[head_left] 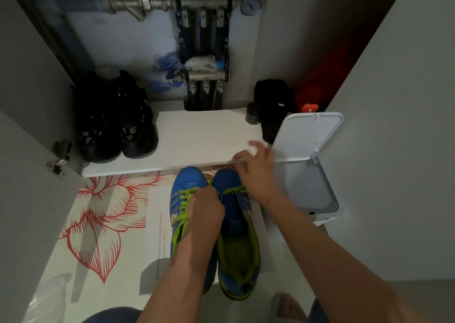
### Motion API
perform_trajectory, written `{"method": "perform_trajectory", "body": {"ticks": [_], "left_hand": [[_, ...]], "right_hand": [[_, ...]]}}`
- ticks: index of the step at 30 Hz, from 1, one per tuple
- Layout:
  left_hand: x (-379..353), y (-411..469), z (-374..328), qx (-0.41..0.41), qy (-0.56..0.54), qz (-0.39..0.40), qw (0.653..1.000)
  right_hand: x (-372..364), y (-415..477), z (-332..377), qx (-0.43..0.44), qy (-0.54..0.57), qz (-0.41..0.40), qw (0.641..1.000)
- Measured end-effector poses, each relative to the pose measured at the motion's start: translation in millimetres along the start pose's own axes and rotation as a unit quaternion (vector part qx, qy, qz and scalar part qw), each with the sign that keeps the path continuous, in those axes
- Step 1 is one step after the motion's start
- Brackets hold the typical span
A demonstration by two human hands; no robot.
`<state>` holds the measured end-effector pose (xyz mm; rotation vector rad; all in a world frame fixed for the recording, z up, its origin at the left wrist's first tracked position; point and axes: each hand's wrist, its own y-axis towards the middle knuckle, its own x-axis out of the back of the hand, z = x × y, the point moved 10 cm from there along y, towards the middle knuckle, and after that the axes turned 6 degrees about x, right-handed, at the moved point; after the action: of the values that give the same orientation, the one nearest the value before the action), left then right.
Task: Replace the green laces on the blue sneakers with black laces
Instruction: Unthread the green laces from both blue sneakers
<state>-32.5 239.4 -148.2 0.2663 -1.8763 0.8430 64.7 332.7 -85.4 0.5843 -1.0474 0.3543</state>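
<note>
The left hand (205,208) is seen with its fingers curled down onto the green laces (183,201) of the left sneaker (189,182), which appear to be gripped near the middle of the lacing; the exact pinch is hidden beneath the knuckles. The right hand (257,172) is held above the toe of the right sneaker (236,236), with fingers spread and relaxed and nothing held in it; it is blurred, so whether the shoe or the shelf edge is touched cannot be told. The two blue sneakers are set side by side, touching, toes pointed away from the person, and green laces are threaded in both. They are placed on a floor mat (98,224) printed with a large red flower and a pale panel of small text. Just beyond the toes, the white shelf (197,130) of an open cabinet is seen, with a pair of black shoes (115,125) stood on its left part and a black bag (273,106) and a small dark jar (252,113) on its right. Metal pipes (202,27) and a round gauge (250,2) are mounted on the back wall. A white bin (305,187) is stood to the right of the sneakers, its lid (307,135) raised.
</note>
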Motion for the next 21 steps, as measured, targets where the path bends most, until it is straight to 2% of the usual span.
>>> {"method": "perform_trajectory", "body": {"ticks": [2, 4, 10, 11, 13, 15, 17, 19, 21], "left_hand": [[-0.1, 0.3, -0.1, -0.002, 0.011, -0.003, 1.0], [0.8, -0.6, 0.9, -0.003, 0.023, -0.006, 1.0], [0.9, -0.1, 0.5, -0.003, 0.04, -0.003, 0.999], [1.0, -0.9, 0.4, -0.003, 0.04, -0.003, 0.999], [0.7, -1.5, 0.4, -0.007, 0.033, -0.002, 0.999], [0.5, -1.6, 0.6, -0.011, 0.023, -0.001, 1.0], [0.2, -0.8, -0.2, -0.013, 0.023, 0.0, 1.0], [-0.1, 0.1, -0.2, -0.013, 0.032, -0.003, 0.999], [-1.0, 0.3, -0.2, -0.008, 0.036, -0.003, 0.999]], "right_hand": [[-37.4, -10.1, 15.8, 0.055, 0.015, 0.11, 0.992], [-60.7, -20.9, 19.2, 0.068, -0.01, 0.175, 0.982], [-66.1, -27.3, 15.9, 0.068, -0.059, 0.184, 0.979], [-60.3, -22.4, 15.3, 0.062, -0.075, 0.17, 0.981], [-31.1, -6.7, 5.2, 0.013, -0.077, 0.08, 0.994], [14.1, 1.5, -15.0, -0.081, 0.005, -0.07, 0.994], [34.5, -3.6, -33.0, -0.155, 0.09, -0.142, 0.973], [32.4, -4.7, -32.7, -0.163, 0.112, -0.122, 0.973], [17.3, -0.2, -13.8, -0.09, 0.103, -0.053, 0.989]]}}
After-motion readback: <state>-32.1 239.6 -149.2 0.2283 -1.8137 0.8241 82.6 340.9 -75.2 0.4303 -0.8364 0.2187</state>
